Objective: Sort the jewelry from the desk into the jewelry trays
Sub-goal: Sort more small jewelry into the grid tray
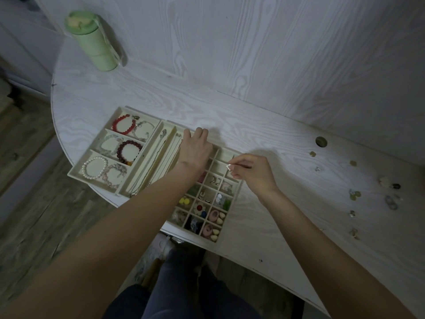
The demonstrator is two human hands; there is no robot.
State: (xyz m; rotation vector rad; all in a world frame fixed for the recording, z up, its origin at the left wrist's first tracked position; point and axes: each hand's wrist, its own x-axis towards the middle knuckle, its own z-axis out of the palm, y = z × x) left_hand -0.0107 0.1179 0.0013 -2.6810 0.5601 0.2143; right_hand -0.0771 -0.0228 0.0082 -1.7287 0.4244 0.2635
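I look down on the white wood-grain table point(264, 125), where three cream-coloured jewelry trays lie side by side at the near left edge. My right hand point(250, 171) hovers over the far right corner of the cream grid tray with many small square cells point(238, 194), and its grip is closed in a pinch on a small pale piece of jewelry point(229, 166); I cannot tell what kind of piece it is, perhaps an earring. I judge that it is held so finely, by the fingertips only, because the cell below is narrow and the piece must drop in without touching the neighbours. My left hand point(195, 150) rests on the far edge of the same tray with curled fingers, probably to keep the light tray from sliding while the other hand works; if it holds something, this is hidden. The near cells already carry coloured pieces, so the far cells are the free ones. The cream tray with three wide compartments point(96, 157) at the left holds the bead bracelets, and the long narrow tray point(151, 162) beside it holds thin chains. Well apart on the right lie small loose jewelry pieces point(388, 199), not yet sorted. A pale green cylindrical bottle point(96, 44) stands at the far left.
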